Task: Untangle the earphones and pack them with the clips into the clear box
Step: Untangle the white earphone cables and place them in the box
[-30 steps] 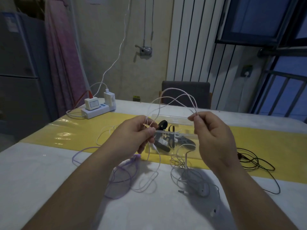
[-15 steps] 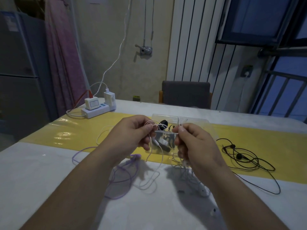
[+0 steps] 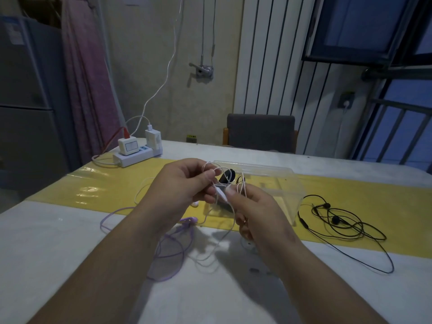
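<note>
My left hand [image 3: 184, 183] and my right hand [image 3: 254, 211] are close together above the table, both pinching the white earphones [image 3: 222, 192], whose cord loops between my fingers and trails down to the table. Right behind my hands stands the clear box [image 3: 280, 183], with black clips [image 3: 228, 176] inside it, partly hidden. Purple earphones [image 3: 168, 249] lie in loose loops under my left forearm. Black earphones [image 3: 339, 223] lie tangled to the right of the box.
The table has a yellow runner [image 3: 93, 190] across its middle. A white power strip [image 3: 138, 155] with chargers sits at the far left corner. A grey chair [image 3: 260, 132] stands behind the table.
My right hand came down and left from a raised, spread position until it met my left hand. The tall white cord loop has collapsed into small loops between my fingers.
</note>
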